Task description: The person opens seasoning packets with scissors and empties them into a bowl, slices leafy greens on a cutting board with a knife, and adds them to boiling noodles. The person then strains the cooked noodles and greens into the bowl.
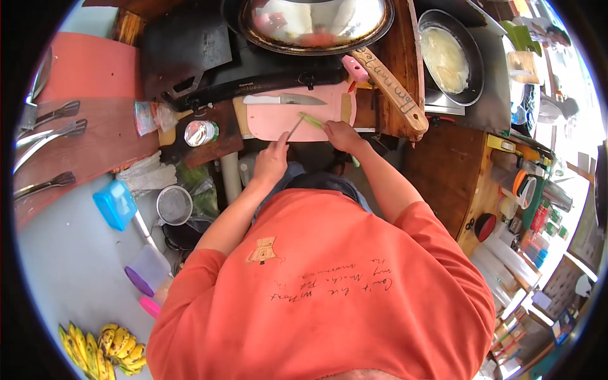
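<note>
Okay, you're working over the pink cutting board [272, 130], taking that as the landmark. Your left hand [271, 163] is closing around a small knife [294, 127], its handle hiding in your grip and its thin blade slanting over the board's near edge. Your right hand [342, 135] is pinching a green stalk [310, 120], fingers together on it; the stalk is lying over the near, right part of the board, its far end pointing left (the blade tip is sitting right by that end, can't tell if it's touching). A big knife [303, 99] with a white handle is lying flat along the board's far side, blade pointing right. Just off the board's far right corner, a wooden handle [392, 92] with writing is slanting past. Beyond the board, a shiny domed lid [316, 25] is standing out; well right of it, a black frying pan [479, 79] is holding pale food [443, 60]. Left of the board, a tin [201, 133] is standing.
</note>
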Demonstrator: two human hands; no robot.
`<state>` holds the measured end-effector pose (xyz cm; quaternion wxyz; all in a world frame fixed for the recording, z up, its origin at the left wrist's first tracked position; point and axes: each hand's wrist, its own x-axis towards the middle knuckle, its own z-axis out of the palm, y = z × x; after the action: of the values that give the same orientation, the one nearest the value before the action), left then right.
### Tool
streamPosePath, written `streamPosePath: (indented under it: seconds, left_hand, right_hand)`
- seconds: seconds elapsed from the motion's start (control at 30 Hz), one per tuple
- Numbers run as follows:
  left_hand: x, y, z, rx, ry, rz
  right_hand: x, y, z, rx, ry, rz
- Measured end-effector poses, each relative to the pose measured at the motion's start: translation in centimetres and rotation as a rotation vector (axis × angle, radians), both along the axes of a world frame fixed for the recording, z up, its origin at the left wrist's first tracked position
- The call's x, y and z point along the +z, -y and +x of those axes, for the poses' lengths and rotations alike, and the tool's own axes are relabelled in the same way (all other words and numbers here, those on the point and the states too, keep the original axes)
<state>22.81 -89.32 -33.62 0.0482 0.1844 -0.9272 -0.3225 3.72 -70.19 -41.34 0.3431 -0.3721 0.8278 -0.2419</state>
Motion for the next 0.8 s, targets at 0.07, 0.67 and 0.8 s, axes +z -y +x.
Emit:
streamPosePath:
  seconds: [0.07,0.67,0.8]
  left_hand:
    - [-0.3,-1.4,0.3,-0.078,0.141,-0.086]
    - [-6.3,1.6,-7.2,-0.215,0.013,-0.185]
    - [-8.6,2.9,-9.5,-0.375,0.091,-0.343]
  right_hand:
    - [-0.1,0.2,0.0,0.011,-0.018,-0.012]
    - [2.4,-8.0,-0.4,-0.072,-0.041,-0.137]
    - [3.9,-13.5,1.2,-0.259,0.034,-0.062]
